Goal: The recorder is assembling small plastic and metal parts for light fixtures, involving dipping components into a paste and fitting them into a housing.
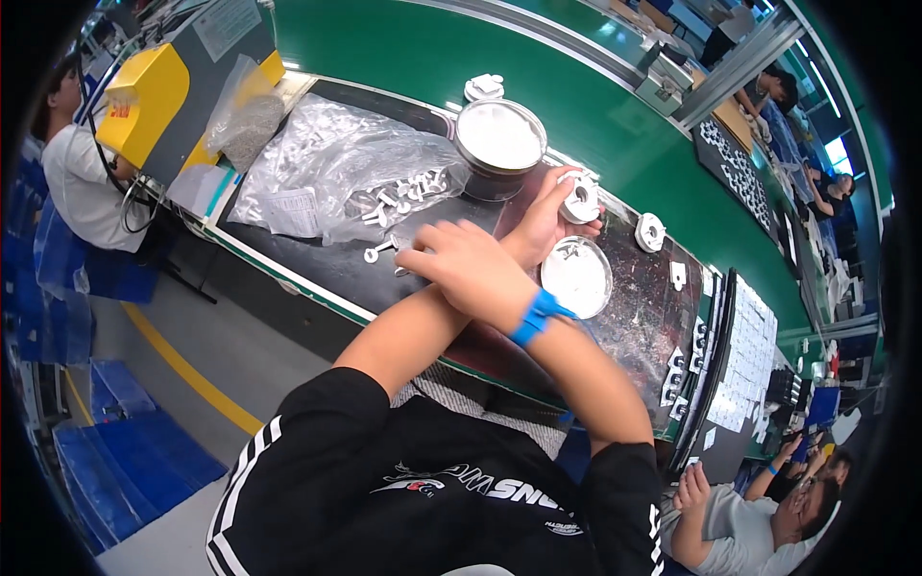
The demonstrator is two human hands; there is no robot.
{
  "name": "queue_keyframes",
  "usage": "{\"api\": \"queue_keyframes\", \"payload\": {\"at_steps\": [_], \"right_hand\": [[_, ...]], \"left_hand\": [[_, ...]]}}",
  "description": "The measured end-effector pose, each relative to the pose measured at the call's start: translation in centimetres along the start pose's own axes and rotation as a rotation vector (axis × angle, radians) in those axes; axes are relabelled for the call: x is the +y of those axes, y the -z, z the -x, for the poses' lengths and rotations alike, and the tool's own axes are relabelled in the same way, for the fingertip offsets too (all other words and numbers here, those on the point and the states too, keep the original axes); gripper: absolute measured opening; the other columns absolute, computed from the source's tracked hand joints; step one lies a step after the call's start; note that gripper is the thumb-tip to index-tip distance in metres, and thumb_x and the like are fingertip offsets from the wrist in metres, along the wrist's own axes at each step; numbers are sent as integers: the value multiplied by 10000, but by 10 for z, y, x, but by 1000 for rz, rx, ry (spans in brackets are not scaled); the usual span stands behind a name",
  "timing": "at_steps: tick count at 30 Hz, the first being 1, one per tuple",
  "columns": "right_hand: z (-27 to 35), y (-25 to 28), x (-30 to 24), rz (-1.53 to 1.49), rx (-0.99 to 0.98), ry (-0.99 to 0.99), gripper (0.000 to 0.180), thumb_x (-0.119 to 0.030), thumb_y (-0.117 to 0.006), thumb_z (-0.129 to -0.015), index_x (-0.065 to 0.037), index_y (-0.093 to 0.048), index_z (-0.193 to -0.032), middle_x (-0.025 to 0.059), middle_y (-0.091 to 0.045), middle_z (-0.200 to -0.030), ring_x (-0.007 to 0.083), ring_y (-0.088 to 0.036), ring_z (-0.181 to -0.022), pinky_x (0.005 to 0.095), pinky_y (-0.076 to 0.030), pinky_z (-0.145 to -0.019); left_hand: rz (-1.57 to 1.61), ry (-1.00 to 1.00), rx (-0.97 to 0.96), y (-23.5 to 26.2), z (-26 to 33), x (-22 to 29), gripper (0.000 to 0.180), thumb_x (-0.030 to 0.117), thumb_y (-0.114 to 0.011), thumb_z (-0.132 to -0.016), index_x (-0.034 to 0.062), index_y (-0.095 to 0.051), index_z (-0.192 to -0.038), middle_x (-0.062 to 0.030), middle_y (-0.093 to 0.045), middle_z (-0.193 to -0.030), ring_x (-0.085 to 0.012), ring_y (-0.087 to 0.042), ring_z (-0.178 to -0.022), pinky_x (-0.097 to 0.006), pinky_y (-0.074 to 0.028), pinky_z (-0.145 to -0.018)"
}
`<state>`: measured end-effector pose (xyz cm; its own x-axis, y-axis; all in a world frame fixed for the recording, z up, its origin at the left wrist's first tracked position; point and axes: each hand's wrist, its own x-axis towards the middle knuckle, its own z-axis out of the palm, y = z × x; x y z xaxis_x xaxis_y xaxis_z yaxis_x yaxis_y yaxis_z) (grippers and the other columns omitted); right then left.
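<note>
My forearms cross, the right over the left. My left hand [545,219] is closed around a white ring-shaped plastic part [580,199] with a round hole in its middle. My right hand [469,272], with a blue band at the wrist, is over the dark mat, left of the left hand. Its fingers are bent and somewhat apart, with the tips partly hidden; I see nothing held in them. Close to those fingers lies a loose white mushroom-shaped plastic piece [375,254]. More such pieces [408,195] spill from the mouth of a clear plastic bag [331,144].
A tub of white paste [500,134] stands behind my hands. A shallow round dish [576,278] lies below my left hand. Other white ring parts [650,232] [483,87] rest rightward and at the back. A yellow-grey machine [158,96] stands left; stacked trays [735,355] stand right.
</note>
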<state>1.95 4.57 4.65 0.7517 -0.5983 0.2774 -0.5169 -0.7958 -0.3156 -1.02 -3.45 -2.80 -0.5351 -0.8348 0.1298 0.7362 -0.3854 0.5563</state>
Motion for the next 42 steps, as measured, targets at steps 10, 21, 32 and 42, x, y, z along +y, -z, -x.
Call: {"api": "queue_keyframes", "payload": {"at_steps": [10, 21, 32, 42], "right_hand": [[-43, -59, 30, 53, -92, 154, 97, -110, -609, -753, -39, -654, -706, 133, -624, -862, 329, -653, -859, 436, -537, -728], [172, 44, -38, 40, 351, -640, 129, -35, -660, -799, -53, -634, -925, 114, -548, -821, 309, -597, -773, 395, -494, -673], [337, 62, -9, 698, 714, -1416, 504, -281, -782, -755, -65, -588, -1168, 118, -638, -1078, 330, -567, -972, 442, -437, -848], [358, 63, 8, 624, 648, -1546, 630, -223, -799, -691, -121, -530, -1251, 65, -692, -957, 308, -588, -937, 450, -405, -838]], "left_hand": [[48, 34, -18, 0, -2, -3, 339, 354, -329, -1055, 164, -344, -1334, -282, -609, -1135, -358, -684, -885, -436, -604, -747], [23, 33, 88, -12, 1, 10, 360, 344, -308, -1054, 134, -381, -1337, -295, -577, -1209, -370, -648, -924, -453, -566, -811], [-98, 84, 59, -22, 4, 8, 410, 337, -347, -1023, 90, -406, -1345, -293, -595, -1196, -362, -656, -925, -412, -566, -771], [-318, 129, 74, -38, 14, 3, 506, 220, -538, -943, 104, -334, -1392, -259, -628, -1132, -276, -667, -816, -312, -532, -596]]}}
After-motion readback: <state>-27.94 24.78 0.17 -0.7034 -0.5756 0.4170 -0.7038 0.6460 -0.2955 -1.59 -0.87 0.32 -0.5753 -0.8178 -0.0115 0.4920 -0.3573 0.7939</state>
